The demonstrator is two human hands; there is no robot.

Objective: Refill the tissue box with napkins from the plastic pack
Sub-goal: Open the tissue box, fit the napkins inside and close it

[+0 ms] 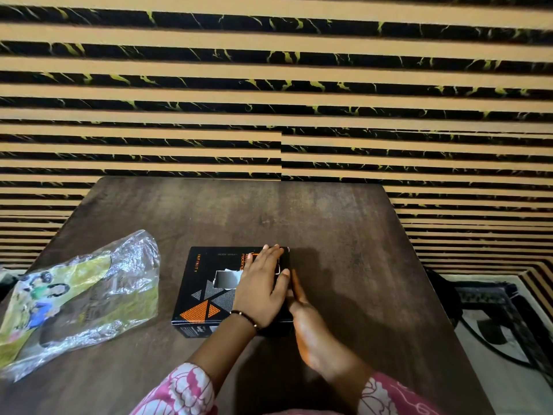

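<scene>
Pressing the black tissue box [209, 292] at desk [344, 235] centre: left hand [260, 290] lying flat and open on top, right hand [305, 322] edge-on against the three-o'clock side, clasping nothing. Light, crushable cardboard, best held by the sides. Crinkly, slippery plastic pack [80, 298] lying at nine o'clock.

table [344, 235]: dark wood, sitting in front of me | wall [269, 85]: tan and black stripes running across behind it | rug [493, 319]: patterned, lying on the floor to my right | bracelet [246, 317]: beaded, circling my wrist
</scene>
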